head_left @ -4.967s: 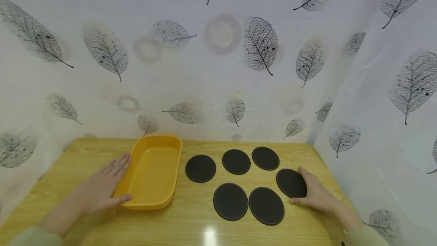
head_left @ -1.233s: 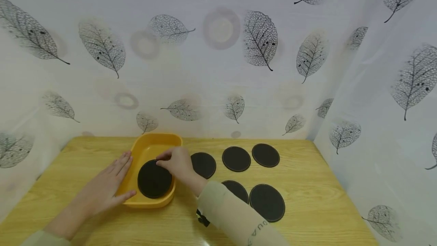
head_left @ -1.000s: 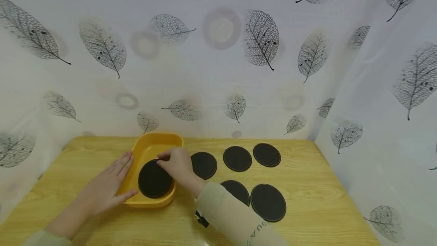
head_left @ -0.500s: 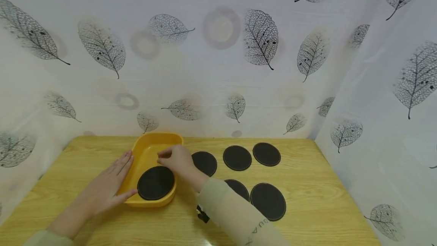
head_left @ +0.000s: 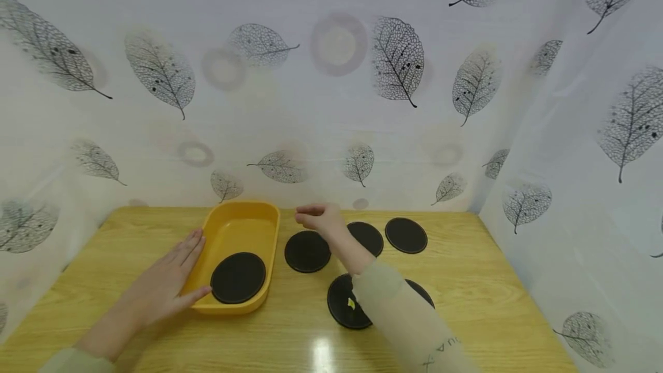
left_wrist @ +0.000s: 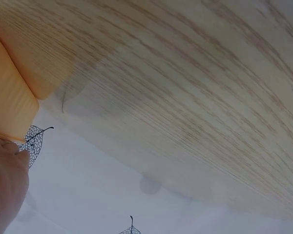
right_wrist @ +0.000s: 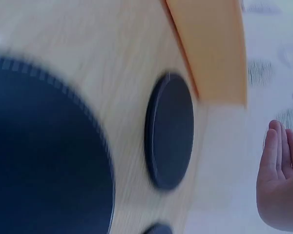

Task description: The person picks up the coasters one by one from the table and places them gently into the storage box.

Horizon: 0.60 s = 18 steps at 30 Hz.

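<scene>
A round black coaster with a stitched-looking edge [head_left: 238, 278] lies flat in the near end of the yellow plastic tray [head_left: 274, 246]. My left hand [head_left: 166, 275] rests along the tray's left side, fingers straight and thumb over the near rim. Right of the tray, my right hand [head_left: 328, 226] is in the air with nothing in it, its fingers fairly straight in the right wrist view. Just beneath it on the table is a second black coaster [head_left: 307, 253]. My right hand and sleeve partly cover a far coaster [head_left: 370, 239] and two near coasters, including the left one [head_left: 344, 309].
Another black coaster [head_left: 406, 235] lies at the back right of the wood-grain table [head_left: 487, 304]. A white leaf-print curtain [head_left: 331, 120] stands right behind the table and along its right side.
My right hand brought a coaster from the far right into the tray, laid it flat and let go, then rose out to the right. The left hand has stayed at the tray.
</scene>
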Available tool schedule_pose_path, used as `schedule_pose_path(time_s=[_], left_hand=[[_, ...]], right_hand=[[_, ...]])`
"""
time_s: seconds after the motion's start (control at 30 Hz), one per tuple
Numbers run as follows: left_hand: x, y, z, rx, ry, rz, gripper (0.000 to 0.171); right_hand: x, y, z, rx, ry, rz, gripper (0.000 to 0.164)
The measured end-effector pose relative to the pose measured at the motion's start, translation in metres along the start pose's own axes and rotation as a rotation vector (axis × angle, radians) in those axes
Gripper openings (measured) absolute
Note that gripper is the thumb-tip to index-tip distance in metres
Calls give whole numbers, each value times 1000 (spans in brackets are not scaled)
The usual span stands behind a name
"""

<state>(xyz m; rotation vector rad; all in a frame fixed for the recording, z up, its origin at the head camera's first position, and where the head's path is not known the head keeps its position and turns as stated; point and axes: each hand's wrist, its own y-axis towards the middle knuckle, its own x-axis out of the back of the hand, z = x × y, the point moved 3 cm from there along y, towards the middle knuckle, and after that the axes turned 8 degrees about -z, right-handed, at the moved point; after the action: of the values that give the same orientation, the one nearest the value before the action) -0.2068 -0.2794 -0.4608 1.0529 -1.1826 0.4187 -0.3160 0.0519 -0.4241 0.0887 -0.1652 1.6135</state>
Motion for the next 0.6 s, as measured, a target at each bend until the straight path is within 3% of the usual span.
schedule_pose_path(time_s=[0.27, 0.6], left_hand=[[1, -1, -2, -1, -1, 0, 97], [2, 1, -1, -15, 14, -27, 97]], right_hand=[[71, 15, -8, -57, 20, -167, 35], [165, 25, -29, -60, -20, -310, 42]])
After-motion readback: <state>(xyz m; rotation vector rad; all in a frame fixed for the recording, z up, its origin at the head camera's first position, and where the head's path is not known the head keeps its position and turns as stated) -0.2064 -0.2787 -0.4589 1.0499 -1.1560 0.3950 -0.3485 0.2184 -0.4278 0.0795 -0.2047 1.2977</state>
